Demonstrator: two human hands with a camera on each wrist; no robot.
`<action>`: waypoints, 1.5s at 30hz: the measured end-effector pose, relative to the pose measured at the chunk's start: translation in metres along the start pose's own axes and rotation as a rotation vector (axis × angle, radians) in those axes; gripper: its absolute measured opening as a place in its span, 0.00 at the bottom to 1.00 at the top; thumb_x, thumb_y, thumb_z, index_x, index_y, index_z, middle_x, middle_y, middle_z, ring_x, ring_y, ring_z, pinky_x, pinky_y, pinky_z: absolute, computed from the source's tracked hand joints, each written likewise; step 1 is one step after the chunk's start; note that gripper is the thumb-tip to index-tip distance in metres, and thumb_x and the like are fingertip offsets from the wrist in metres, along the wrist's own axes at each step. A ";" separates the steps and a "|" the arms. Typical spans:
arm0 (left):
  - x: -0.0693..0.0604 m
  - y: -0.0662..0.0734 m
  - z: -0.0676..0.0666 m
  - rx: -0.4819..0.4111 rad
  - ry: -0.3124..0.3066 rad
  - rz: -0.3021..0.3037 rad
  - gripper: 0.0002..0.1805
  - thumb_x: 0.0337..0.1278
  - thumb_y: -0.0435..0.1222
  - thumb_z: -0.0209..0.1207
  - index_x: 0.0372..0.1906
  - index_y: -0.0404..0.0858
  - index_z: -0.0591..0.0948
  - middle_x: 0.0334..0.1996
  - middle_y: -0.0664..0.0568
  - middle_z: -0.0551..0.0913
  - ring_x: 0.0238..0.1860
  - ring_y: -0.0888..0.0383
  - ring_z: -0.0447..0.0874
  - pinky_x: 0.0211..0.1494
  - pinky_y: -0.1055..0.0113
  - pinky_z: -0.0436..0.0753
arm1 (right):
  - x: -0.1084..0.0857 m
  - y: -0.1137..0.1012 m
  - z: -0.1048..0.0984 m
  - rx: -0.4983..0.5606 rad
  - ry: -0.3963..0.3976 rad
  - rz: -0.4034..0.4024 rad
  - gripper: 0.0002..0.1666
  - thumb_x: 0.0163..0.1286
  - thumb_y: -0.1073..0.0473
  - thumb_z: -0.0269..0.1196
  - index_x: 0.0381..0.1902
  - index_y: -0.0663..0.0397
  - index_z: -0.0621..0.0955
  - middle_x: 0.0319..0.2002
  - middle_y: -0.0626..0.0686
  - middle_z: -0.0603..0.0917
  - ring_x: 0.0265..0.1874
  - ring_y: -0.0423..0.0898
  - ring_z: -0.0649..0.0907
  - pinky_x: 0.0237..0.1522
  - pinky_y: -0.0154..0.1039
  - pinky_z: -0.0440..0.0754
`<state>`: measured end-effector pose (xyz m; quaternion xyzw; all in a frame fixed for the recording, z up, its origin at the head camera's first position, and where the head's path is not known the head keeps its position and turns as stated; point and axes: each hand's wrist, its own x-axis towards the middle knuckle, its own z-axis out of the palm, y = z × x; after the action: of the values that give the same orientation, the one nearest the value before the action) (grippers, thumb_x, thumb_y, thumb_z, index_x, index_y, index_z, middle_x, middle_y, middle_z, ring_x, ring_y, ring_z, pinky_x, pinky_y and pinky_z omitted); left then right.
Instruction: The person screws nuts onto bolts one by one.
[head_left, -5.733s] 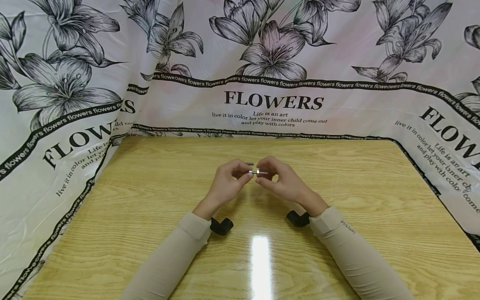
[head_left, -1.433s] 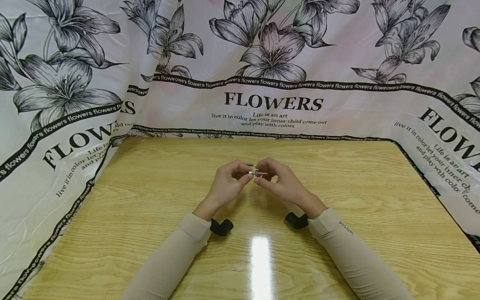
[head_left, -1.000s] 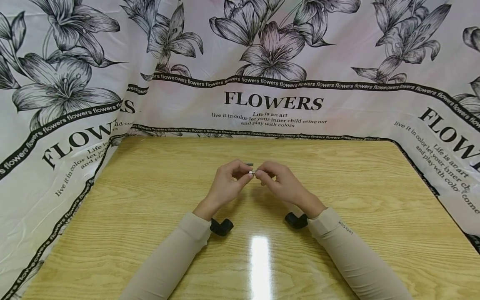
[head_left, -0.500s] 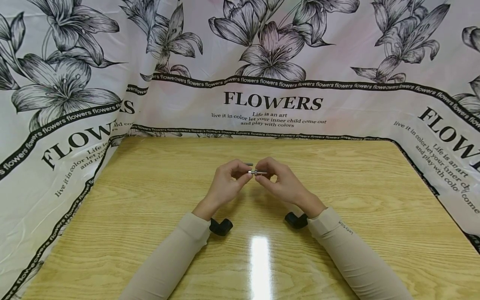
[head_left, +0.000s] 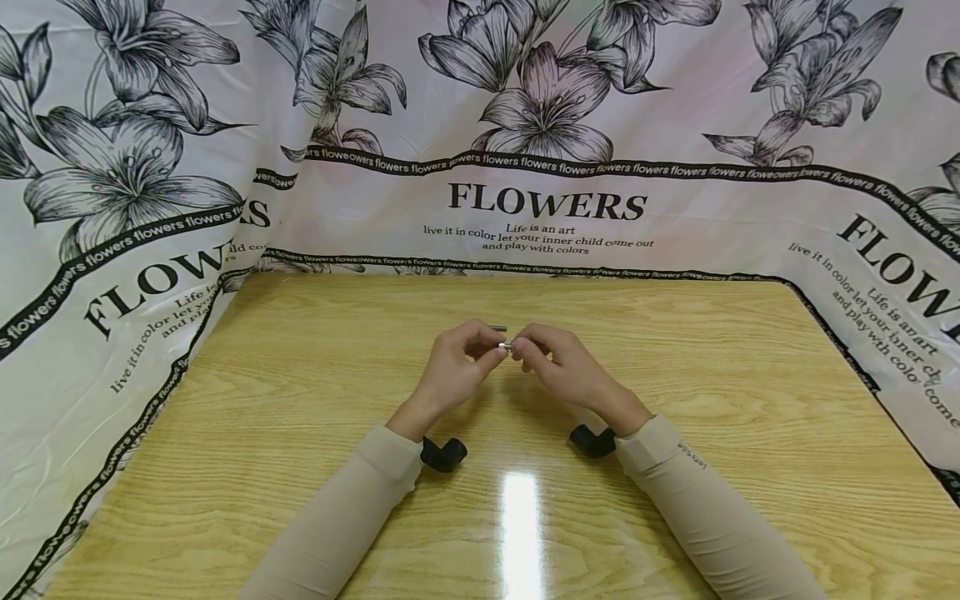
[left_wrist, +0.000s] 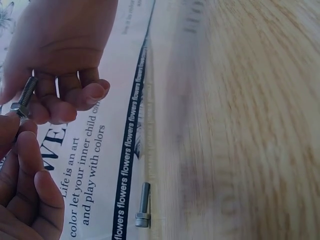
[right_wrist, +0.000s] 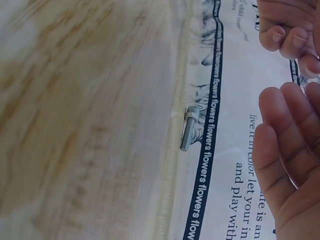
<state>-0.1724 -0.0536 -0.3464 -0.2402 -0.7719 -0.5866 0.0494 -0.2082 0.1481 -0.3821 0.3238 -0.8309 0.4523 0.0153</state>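
My left hand (head_left: 459,360) pinches the head end of a small silver bolt (left_wrist: 29,90) between thumb and fingers, above the table. The bolt's threaded shaft points toward my right hand (head_left: 566,360), and a hex nut (left_wrist: 19,109) sits on it. In the head view, the right thumb and forefinger meet on the nut and cover most of the shaft. Its other fingers (right_wrist: 287,135) are spread loosely in the right wrist view. A second bolt (head_left: 498,327) lies behind the left hand; the left wrist view shows a nut (left_wrist: 143,216) near its head.
The wood-grain table (head_left: 675,500) is surrounded at the back and sides by white floral cloth (head_left: 390,208) with printed lettering. Black angled pieces (head_left: 444,454) show beside both sleeve cuffs. A bright reflection lies on the tabletop.
The right fingertips part from the bolt and close on it again, covering the shaft as they did a second ago. My left hand and the second bolt stay in place.
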 end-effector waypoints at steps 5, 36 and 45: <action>0.000 0.000 -0.002 0.009 0.014 -0.004 0.04 0.59 0.24 0.59 0.39 0.27 0.80 0.37 0.38 0.84 0.33 0.44 0.81 0.35 0.62 0.78 | -0.001 -0.001 -0.001 -0.012 0.007 0.007 0.12 0.76 0.54 0.52 0.45 0.53 0.79 0.38 0.55 0.83 0.32 0.46 0.81 0.33 0.44 0.79; 0.009 -0.041 0.000 -0.009 0.037 0.004 0.05 0.58 0.26 0.61 0.39 0.31 0.81 0.37 0.42 0.85 0.32 0.47 0.81 0.36 0.53 0.79 | 0.000 0.000 -0.002 -0.037 0.089 -0.076 0.04 0.70 0.59 0.60 0.42 0.49 0.79 0.35 0.43 0.82 0.30 0.40 0.81 0.34 0.39 0.79; 0.010 -0.043 0.000 -0.009 0.039 0.038 0.03 0.59 0.30 0.62 0.38 0.38 0.82 0.35 0.51 0.85 0.31 0.54 0.81 0.35 0.61 0.80 | 0.000 0.002 -0.001 -0.026 0.100 -0.097 0.03 0.71 0.60 0.59 0.41 0.48 0.79 0.33 0.47 0.82 0.29 0.40 0.80 0.33 0.41 0.79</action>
<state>-0.1993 -0.0587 -0.3804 -0.2434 -0.7634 -0.5937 0.0743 -0.2095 0.1499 -0.3825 0.3406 -0.8181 0.4559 0.0831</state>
